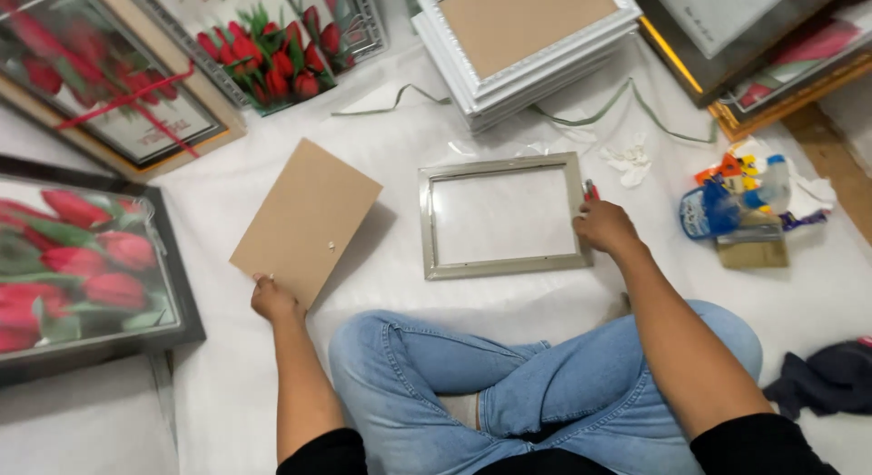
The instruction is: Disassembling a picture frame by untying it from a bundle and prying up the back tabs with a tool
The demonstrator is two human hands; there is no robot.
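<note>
Head view: left hand (272, 300) grips brown backing board (306, 222); right hand (603, 227) grips silver frame's (502, 214) right edge.

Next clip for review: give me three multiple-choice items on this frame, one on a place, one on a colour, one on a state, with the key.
1. Where does the silver frame lie?
A. on the white sheet before the crossed legs
B. on the frame stack
C. on the lap

2. What colour are the flowers in the framed picture at far left?
A. yellow
B. red
C. blue

3. How is the brown backing board held?
A. flat under both hands
B. lifted by the left hand at its lower corner
C. fitted in the frame

Key: 1 A, it rests on the sheet, right hand on its edge. 2 B, red tulips. 3 B, it casts a shadow beneath.
</note>
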